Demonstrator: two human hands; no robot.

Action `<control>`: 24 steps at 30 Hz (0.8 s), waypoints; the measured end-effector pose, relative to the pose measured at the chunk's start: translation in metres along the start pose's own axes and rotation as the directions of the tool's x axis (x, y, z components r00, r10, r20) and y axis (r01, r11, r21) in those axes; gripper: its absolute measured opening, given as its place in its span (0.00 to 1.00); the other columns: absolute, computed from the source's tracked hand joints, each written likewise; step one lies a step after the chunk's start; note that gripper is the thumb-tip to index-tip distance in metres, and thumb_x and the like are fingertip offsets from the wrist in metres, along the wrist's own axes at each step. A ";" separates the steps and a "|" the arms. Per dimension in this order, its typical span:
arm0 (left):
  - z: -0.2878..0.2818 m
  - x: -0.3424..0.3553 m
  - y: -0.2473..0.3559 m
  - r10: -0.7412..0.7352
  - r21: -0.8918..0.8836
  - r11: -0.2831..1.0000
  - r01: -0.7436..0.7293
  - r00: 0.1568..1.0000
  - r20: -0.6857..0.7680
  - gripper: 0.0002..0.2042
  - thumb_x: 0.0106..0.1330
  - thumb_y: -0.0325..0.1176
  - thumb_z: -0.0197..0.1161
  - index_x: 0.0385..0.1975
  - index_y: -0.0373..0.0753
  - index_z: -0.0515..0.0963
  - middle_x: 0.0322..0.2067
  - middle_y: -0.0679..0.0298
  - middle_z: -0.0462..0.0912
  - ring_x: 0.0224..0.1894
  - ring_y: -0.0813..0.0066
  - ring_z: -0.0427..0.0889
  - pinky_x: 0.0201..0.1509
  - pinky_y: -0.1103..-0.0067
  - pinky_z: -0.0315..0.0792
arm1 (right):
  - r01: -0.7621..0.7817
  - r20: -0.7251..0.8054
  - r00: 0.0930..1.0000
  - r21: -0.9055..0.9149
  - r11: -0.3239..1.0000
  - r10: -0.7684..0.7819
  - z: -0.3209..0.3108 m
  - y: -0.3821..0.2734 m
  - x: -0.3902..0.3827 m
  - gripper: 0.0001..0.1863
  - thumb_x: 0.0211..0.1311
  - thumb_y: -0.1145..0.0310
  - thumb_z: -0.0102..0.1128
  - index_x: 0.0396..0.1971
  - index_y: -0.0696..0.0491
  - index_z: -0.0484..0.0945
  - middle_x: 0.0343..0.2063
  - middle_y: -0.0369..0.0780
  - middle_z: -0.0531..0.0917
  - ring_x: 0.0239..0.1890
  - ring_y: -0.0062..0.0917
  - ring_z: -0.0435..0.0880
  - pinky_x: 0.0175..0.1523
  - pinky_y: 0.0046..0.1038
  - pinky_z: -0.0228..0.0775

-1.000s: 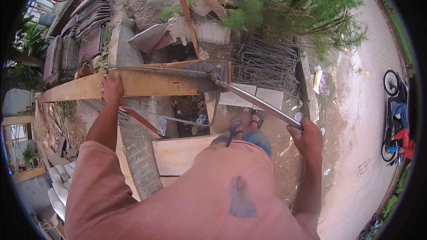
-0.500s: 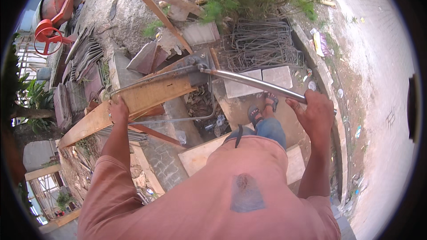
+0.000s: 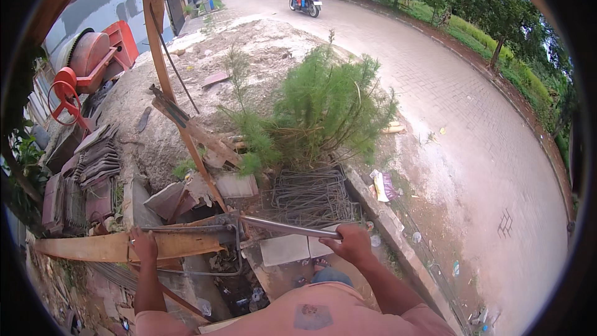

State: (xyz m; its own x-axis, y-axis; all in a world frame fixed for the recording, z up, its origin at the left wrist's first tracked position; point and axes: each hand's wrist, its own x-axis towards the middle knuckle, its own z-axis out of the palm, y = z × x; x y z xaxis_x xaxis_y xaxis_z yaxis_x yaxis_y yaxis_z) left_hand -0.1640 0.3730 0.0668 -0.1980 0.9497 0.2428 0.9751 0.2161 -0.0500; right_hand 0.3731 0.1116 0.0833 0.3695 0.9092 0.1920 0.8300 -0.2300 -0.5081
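Pipe (image 3: pixel 289 225), metal, likely stiff and slick, juts rightward from the plank (image 3: pixel 87 249); your right hand (image 3: pixel 351 241) has its fingers clamped round the outer end, judged the firmest hold. Bent rod (image 3: pixel 240 254), along the plank, looping to its near side: thin, probably springy. Your left hand (image 3: pixel 143 244) rests over the plank; finger closure: cannot tell.

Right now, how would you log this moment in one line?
Left hand: on wooden board | Right hand: gripping metal pipe | Bent steel bar: partly along board | Nearby: pile of bent rods, green bush
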 end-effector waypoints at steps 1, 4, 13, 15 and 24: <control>0.006 -0.016 -0.001 0.154 -0.250 0.956 -0.153 0.988 -0.017 0.26 0.64 0.44 0.57 0.59 0.35 0.68 0.61 0.51 0.67 0.64 0.53 0.65 0.67 0.55 0.55 | -0.014 0.002 1.000 0.050 0.999 0.014 -0.004 0.006 0.004 0.28 0.47 0.39 0.68 0.18 0.53 0.77 0.18 0.42 0.78 0.23 0.38 0.79 0.30 0.39 0.67; -0.025 -0.091 0.041 0.567 -0.541 0.716 -0.441 0.820 0.081 0.21 0.61 0.42 0.62 0.52 0.40 0.76 0.48 0.51 0.79 0.55 0.51 0.74 0.62 0.61 0.64 | -0.135 -0.024 0.990 0.079 0.988 0.137 -0.020 0.027 0.004 0.28 0.49 0.38 0.66 0.21 0.53 0.78 0.17 0.42 0.78 0.22 0.38 0.79 0.29 0.37 0.67; -0.038 -0.138 0.035 0.734 -0.260 0.674 -0.691 0.665 0.135 0.14 0.56 0.46 0.66 0.25 0.42 0.75 0.26 0.63 0.77 0.34 0.59 0.78 0.41 0.62 0.65 | -0.203 0.143 0.971 0.063 0.977 0.192 -0.005 0.097 0.030 0.29 0.52 0.39 0.64 0.24 0.54 0.78 0.17 0.43 0.79 0.22 0.38 0.79 0.29 0.38 0.67; -0.074 -0.141 0.053 0.696 -0.274 0.707 -0.652 0.711 0.100 0.12 0.54 0.43 0.68 0.27 0.43 0.76 0.25 0.63 0.77 0.34 0.60 0.78 0.42 0.64 0.66 | -0.191 0.151 0.971 0.043 0.981 0.183 -0.006 0.107 0.038 0.28 0.52 0.39 0.64 0.24 0.54 0.79 0.17 0.44 0.79 0.22 0.39 0.79 0.30 0.38 0.67; -0.118 -0.146 0.108 0.026 -0.530 0.847 0.035 0.994 0.108 0.16 0.68 0.45 0.57 0.30 0.36 0.77 0.23 0.57 0.78 0.28 0.59 0.79 0.32 0.67 0.71 | -0.143 0.215 0.970 0.114 0.983 0.116 0.019 0.194 0.050 0.27 0.57 0.45 0.64 0.22 0.59 0.76 0.13 0.40 0.72 0.17 0.26 0.69 0.26 0.32 0.61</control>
State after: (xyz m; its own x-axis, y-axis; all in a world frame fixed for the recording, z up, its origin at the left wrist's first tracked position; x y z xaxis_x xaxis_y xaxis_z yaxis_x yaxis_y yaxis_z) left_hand -0.0179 0.2307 0.1397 -0.1820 0.9739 0.1355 0.8723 0.0963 0.4794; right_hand 0.5450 0.1192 -0.0218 0.3650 0.9295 -0.0534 0.7154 -0.3167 -0.6228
